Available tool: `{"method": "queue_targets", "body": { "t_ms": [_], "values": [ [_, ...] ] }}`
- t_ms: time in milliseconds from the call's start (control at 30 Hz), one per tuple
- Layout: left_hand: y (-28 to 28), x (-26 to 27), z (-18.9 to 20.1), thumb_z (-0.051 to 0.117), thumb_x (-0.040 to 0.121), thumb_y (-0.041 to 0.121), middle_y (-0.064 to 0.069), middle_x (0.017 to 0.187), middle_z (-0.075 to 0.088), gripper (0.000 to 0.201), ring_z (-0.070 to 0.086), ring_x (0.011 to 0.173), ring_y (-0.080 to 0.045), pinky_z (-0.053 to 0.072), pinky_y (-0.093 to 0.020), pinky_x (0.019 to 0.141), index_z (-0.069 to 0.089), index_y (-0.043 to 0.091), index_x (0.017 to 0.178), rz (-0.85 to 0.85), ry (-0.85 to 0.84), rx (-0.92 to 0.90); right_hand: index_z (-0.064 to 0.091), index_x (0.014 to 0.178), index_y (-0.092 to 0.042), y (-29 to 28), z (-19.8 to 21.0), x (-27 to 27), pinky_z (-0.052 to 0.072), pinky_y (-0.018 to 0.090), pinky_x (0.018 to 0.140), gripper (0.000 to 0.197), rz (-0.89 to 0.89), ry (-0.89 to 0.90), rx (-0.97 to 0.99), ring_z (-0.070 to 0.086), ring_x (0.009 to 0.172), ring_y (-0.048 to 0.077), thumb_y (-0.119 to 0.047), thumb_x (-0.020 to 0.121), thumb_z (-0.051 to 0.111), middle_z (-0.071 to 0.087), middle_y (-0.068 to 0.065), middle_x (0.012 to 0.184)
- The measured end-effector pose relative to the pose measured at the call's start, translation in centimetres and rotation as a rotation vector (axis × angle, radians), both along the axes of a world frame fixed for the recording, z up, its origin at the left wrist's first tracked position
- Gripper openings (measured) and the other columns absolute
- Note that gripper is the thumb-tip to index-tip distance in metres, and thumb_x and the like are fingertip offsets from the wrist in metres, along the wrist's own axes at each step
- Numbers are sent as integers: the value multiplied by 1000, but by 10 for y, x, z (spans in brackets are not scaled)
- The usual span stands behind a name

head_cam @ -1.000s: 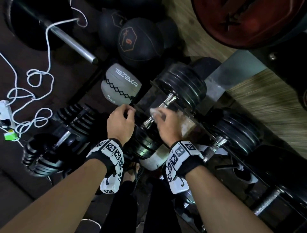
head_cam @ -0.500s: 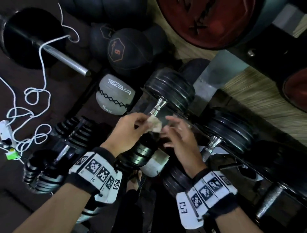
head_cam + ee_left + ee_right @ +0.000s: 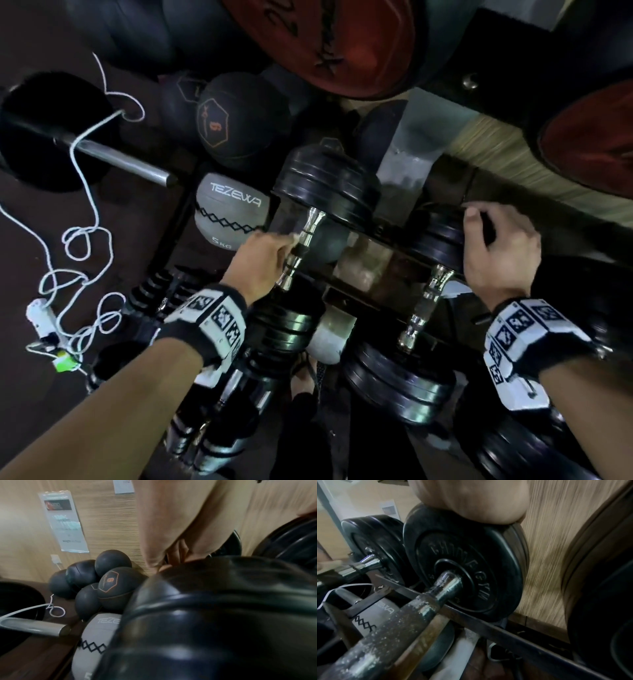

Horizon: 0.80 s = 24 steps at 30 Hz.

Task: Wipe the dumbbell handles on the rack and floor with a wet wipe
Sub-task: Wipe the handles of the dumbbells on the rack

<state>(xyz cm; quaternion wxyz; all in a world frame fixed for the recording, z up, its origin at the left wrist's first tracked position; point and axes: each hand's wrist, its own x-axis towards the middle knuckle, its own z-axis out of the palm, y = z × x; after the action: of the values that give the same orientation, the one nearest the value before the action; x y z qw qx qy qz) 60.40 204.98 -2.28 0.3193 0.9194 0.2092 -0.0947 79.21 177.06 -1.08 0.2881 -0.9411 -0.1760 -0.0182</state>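
— Left hand (image 3: 260, 260)?
— At the chrome handle (image 3: 303, 245) of the left dumbbell (image 3: 308, 253) on the rack (image 3: 370, 294). Fingers curled in toward the bar, a scrap of pale wipe (image 3: 293, 237) showing at their tips, touching the handle. Most of the wipe is hidden inside the hand. The left wrist view is blurred and mostly filled by a black plate; no help on the grip.

— Right hand (image 3: 498, 246)?
— On the second dumbbell (image 3: 424, 308), next one to the right on the same rack. It lies over the rim of the far plate (image 3: 435, 236), fingers bent down over the edge, thumb up toward the wall. The right wrist view shows the palm resting on top of that plate, with that dumbbell's knurled handle (image 3: 412, 616) bare below it.

— Anything round about?
— Grey medicine ball (image 3: 227, 212) just left of the rack, dark balls (image 3: 239, 120) behind it, a barbell (image 3: 113, 161) and a loose white cord (image 3: 85, 240) on the floor, more dumbbells (image 3: 205, 394) down by the left forearm.
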Motion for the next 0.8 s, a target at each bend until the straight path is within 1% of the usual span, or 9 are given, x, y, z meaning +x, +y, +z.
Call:
{"method": "queue_targets", "body": {
  "t_ms": [67,133,233,333,433,533,600,700,800],
  "values": [
    [6,-19,-1,56,100,19,8,56,53,42,50,53,-10,45,-31,58,54,27,59,-66,86,-46,70,110,-17,0,1,-1,44,56,97,41,-4,18,-10,60,105,40,-43,100,40,69,10,110],
    [13,-25,0,59,99,20,11,52,47,49,42,50,-3,40,-27,56,44,32,54,-89,149,-110,70,110,-18,1,1,-2,43,53,96,39,-12,13,-14,60,104,38,-41,99,40,69,8,109],
    [16,7,3,58,100,28,7,64,62,33,55,60,-11,46,-29,63,66,25,68,69,79,-201,71,109,-19,-1,0,0,44,51,95,36,-19,3,2,60,102,36,-38,99,42,69,6,106],
    [11,54,7,57,100,18,0,88,70,21,66,76,-20,53,-28,73,75,9,107,173,87,-156,72,108,-18,-3,-2,1,45,50,91,34,-16,-27,12,61,97,36,-34,98,44,70,7,103],
    [7,53,11,54,99,5,-6,86,69,22,57,65,-13,43,-14,61,75,4,105,113,94,-113,72,108,-18,-3,-3,2,45,50,91,35,-19,-29,6,61,96,38,-33,98,43,70,8,103],
    [13,9,5,52,96,0,-14,74,65,26,54,64,-19,44,-28,66,65,6,74,13,201,-163,73,109,-18,0,-1,1,44,49,93,36,-39,-21,5,60,98,38,-34,98,43,70,8,103],
    [17,-12,1,55,93,-1,-13,70,64,23,52,61,-17,45,-29,66,61,1,71,-41,312,-178,73,109,-17,0,-1,0,44,50,93,37,-47,-22,5,60,98,38,-35,98,42,70,8,103],
    [22,-2,1,58,95,2,-3,70,63,18,55,64,-11,43,-14,65,69,0,81,-74,328,-186,73,109,-17,0,-2,1,44,50,94,38,-46,-19,3,60,99,38,-35,97,42,70,8,103],
    [21,33,6,55,99,7,0,85,65,22,68,86,-23,51,-27,86,68,-7,112,54,208,-249,73,109,-17,-1,-1,1,45,49,94,39,-40,-24,-2,59,100,38,-35,97,41,70,8,103]
  ]
}}
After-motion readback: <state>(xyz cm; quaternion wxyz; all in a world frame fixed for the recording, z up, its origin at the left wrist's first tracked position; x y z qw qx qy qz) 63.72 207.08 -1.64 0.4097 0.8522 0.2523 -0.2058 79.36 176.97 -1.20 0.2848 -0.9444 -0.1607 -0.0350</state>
